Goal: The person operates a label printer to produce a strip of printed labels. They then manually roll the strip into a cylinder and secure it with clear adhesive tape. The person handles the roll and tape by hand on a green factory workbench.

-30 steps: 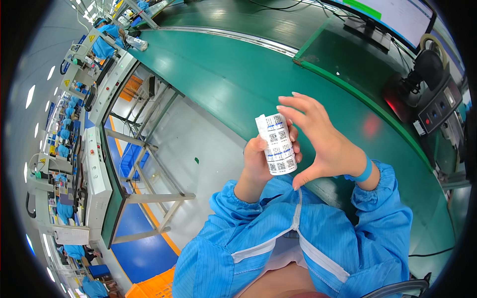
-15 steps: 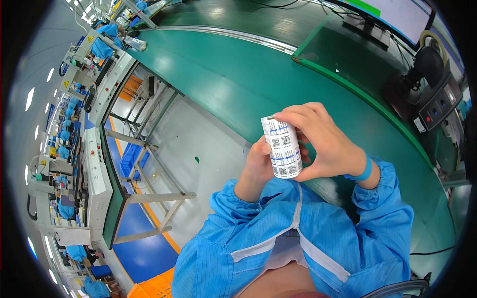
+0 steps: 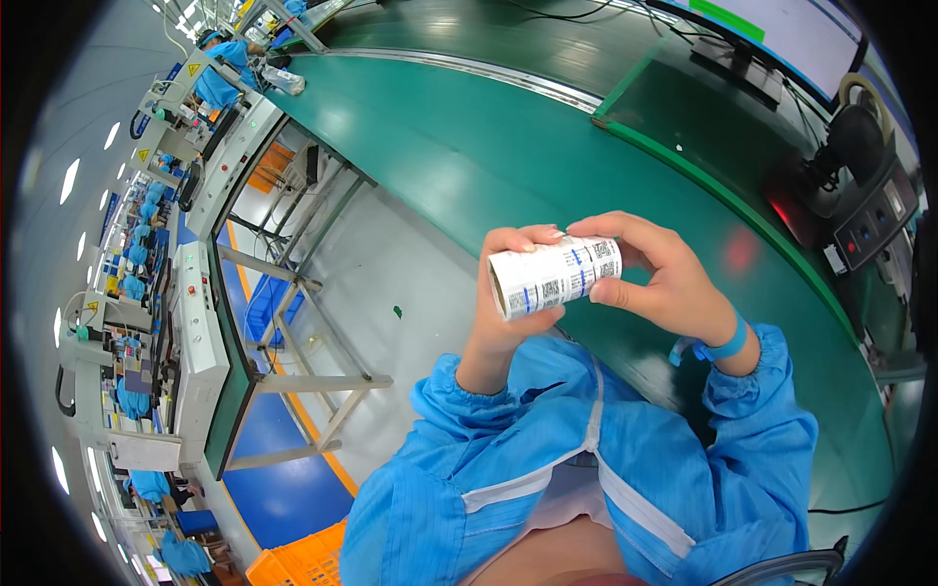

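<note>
A roll of white labels (image 3: 555,276), printed with black square codes and blue bands, is held in front of me above the near edge of the green bench. It lies nearly level, its hollow end facing left. My left hand (image 3: 503,303) wraps round the left part from behind and below, with fingertips over the top. The right hand (image 3: 664,278) grips the other end, thumb on the front and fingers along the top. A blue wrist strap (image 3: 728,342) circles my right wrist.
The green bench top (image 3: 440,146) runs from far left to right. At the right stand a monitor (image 3: 772,39), a black scanner (image 3: 811,186) glowing red and a switch box (image 3: 876,210). An orange crate (image 3: 298,559) sits on the floor at lower left; people work beyond the machines.
The label roll has turned from upright to nearly level, its open end now leftward. My left hand has risen around it. A red light now shows at the scanner and on the bench.
</note>
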The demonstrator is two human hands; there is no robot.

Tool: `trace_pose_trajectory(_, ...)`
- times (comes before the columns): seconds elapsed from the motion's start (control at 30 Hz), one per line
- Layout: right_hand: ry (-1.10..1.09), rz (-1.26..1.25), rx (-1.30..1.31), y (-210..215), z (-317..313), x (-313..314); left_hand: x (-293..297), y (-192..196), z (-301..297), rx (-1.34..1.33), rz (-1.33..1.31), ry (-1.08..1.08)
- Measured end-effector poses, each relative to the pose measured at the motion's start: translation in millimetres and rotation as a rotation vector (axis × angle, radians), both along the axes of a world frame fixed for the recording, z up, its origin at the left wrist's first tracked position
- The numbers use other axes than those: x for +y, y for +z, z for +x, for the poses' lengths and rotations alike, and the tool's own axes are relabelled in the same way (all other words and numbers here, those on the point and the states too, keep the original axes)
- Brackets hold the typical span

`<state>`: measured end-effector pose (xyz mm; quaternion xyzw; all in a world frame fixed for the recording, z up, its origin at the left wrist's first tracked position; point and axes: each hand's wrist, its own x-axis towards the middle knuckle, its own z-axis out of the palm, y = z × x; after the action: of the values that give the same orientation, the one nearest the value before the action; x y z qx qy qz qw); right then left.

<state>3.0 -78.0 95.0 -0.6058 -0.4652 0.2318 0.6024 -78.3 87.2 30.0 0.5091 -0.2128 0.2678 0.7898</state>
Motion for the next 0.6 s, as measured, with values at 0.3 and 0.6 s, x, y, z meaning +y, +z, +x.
trace_pose_trajectory(0.3, 0.025, 0.179, -0.013, -11.8, 0.4, 5.2, 1.2, -4.8, -0.9, -0.119, 0.167, 0.122)
trace_pose_trajectory(0.6, -0.051, 0.227, -0.203, -11.3, -2.8, 6.9, -4.4, -6.6, -0.8, -0.142, 0.168, 0.173)
